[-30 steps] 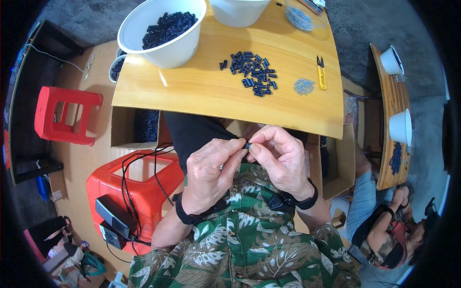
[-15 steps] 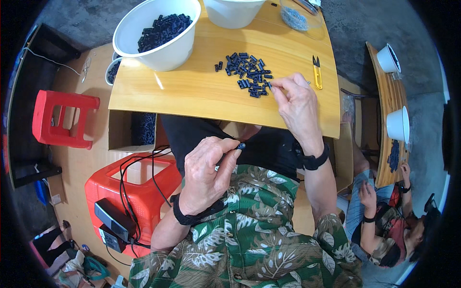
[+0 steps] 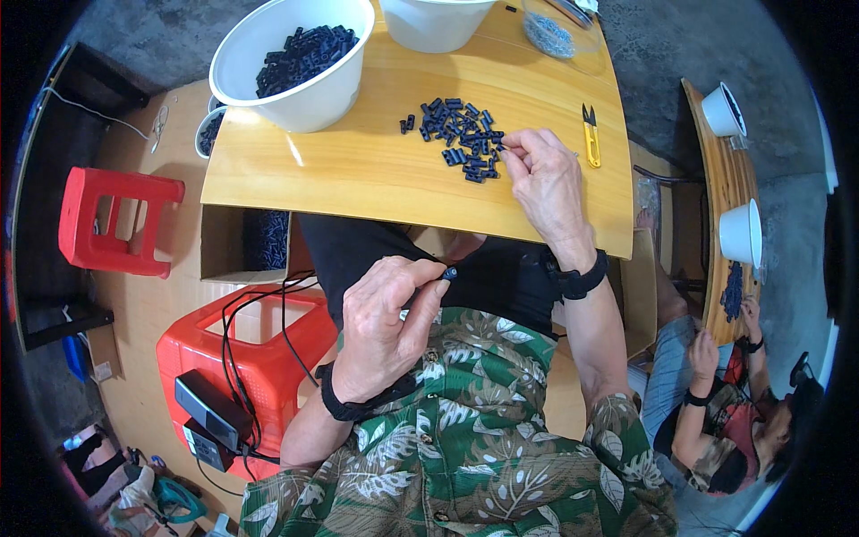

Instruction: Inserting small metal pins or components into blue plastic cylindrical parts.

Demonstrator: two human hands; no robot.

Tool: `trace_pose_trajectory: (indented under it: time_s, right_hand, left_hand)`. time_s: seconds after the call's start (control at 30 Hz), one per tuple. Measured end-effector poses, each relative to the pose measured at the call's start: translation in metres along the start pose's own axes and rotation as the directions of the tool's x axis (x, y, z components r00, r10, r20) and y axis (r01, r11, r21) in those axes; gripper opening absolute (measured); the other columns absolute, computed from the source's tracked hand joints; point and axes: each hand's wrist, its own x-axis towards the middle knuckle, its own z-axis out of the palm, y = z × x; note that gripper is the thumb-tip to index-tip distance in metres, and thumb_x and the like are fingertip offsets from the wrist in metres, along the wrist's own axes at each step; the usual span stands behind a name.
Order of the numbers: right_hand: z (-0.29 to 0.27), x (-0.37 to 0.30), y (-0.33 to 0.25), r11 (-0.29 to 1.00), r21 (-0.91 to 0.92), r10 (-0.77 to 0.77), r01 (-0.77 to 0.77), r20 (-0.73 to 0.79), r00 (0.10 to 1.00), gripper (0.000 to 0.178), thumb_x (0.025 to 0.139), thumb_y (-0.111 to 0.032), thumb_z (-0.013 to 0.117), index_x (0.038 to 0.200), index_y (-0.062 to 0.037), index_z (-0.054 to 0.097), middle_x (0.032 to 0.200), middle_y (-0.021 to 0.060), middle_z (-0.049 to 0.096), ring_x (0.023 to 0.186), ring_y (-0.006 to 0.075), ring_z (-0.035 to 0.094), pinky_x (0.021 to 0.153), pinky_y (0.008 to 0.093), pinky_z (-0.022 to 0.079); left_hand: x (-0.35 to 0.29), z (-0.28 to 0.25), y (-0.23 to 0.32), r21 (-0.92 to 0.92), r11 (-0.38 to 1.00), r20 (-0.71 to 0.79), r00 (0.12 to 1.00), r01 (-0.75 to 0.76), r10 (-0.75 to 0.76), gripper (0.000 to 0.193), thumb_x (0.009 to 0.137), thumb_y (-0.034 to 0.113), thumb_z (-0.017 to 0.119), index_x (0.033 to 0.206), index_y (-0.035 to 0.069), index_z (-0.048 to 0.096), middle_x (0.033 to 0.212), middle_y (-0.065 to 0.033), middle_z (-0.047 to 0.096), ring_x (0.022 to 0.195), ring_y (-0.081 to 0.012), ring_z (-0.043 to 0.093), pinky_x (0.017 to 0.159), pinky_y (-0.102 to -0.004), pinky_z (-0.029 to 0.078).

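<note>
My left hand is held over my lap, thumb and forefinger pinching a small black cylindrical part whose round end faces out. Over the table, my right hand has its thumb and forefinger together at the right edge of a loose pile of small black plastic parts. Whatever sits between those fingertips is too small to make out. Yellow-handled thread snips lie to the right of this hand, apart from it.
A large white tub of black parts stands at the table's back left, beside another white tub. A clear dish holds small silvery pieces. Red stools and a cardboard box are leftward. A co-worker sits at right.
My right hand has shifted slightly away from me along the pile's right edge. My left hand keeps its place and grip. The co-worker's hands have moved toward their table.
</note>
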Motion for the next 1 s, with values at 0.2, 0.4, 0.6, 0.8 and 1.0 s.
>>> trace_pose_trajectory:
  time_s: [0.2,0.4,0.6,0.8,1.0]
  right_hand:
    - [-0.005,-0.003,-0.012,1.000,-0.019,0.012,-0.012,0.006,1.000,0.006,0.086,-0.010,0.069,0.088,-0.0055,0.068,0.084,0.0119,0.064,0.079,0.0323,0.066,0.071,0.0420,0.052]
    - [0.000,0.000,-0.010,0.996,-0.086,0.019,-0.018,0.009,1.000,0.010,0.086,-0.015,0.070,0.085,-0.0058,0.069,0.084,0.0117,0.067,0.081,0.0325,0.066,0.073,0.0432,0.052]
    - [0.000,0.001,-0.014,0.990,-0.141,0.040,-0.030,0.069,0.997,0.013,0.086,-0.016,0.069,0.088,-0.0031,0.068,0.086,0.0135,0.067,0.084,0.0336,0.067,0.075,0.0448,0.053]
    - [-0.010,-0.008,-0.021,0.994,0.089,0.066,-0.064,-0.015,0.998,0.008,0.090,-0.006,0.066,0.092,-0.0002,0.062,0.087,0.0131,0.068,0.077,0.0278,0.069,0.070,0.0377,0.055]
    - [-0.054,-0.054,-0.046,0.496,0.767,0.159,-0.408,0.381,0.911,0.011,0.096,-0.004,0.064,0.104,0.0024,0.060,0.091,0.0073,0.068,0.079,0.0109,0.067,0.071,0.0251,0.057]
  left_hand:
    - [0.000,0.000,0.001,0.004,1.000,0.009,1.000,0.003,-0.003,0.015,0.080,-0.005,0.073,0.092,0.001,0.067,0.075,-0.0098,0.064,0.065,-0.0216,0.061,0.059,-0.0318,0.047]
    - [-0.001,0.000,0.000,0.008,1.000,0.004,1.000,-0.019,0.019,0.016,0.079,-0.005,0.073,0.093,0.001,0.067,0.075,-0.0099,0.065,0.065,-0.0219,0.062,0.059,-0.0317,0.048]
    - [-0.001,0.000,0.001,-0.005,1.000,0.008,1.000,-0.020,0.020,0.016,0.080,-0.005,0.073,0.093,0.001,0.067,0.075,-0.0097,0.065,0.065,-0.0216,0.062,0.059,-0.0316,0.048]
    - [-0.002,-0.001,0.001,0.015,1.000,0.002,1.000,-0.003,0.002,0.015,0.079,-0.005,0.073,0.092,0.001,0.067,0.075,-0.0098,0.065,0.065,-0.0216,0.062,0.059,-0.0316,0.048]
    - [0.001,-0.001,0.009,-0.017,1.000,0.023,0.999,-0.023,0.023,0.016,0.079,-0.005,0.074,0.092,0.000,0.067,0.074,-0.0100,0.064,0.064,-0.0221,0.062,0.058,-0.0318,0.047]
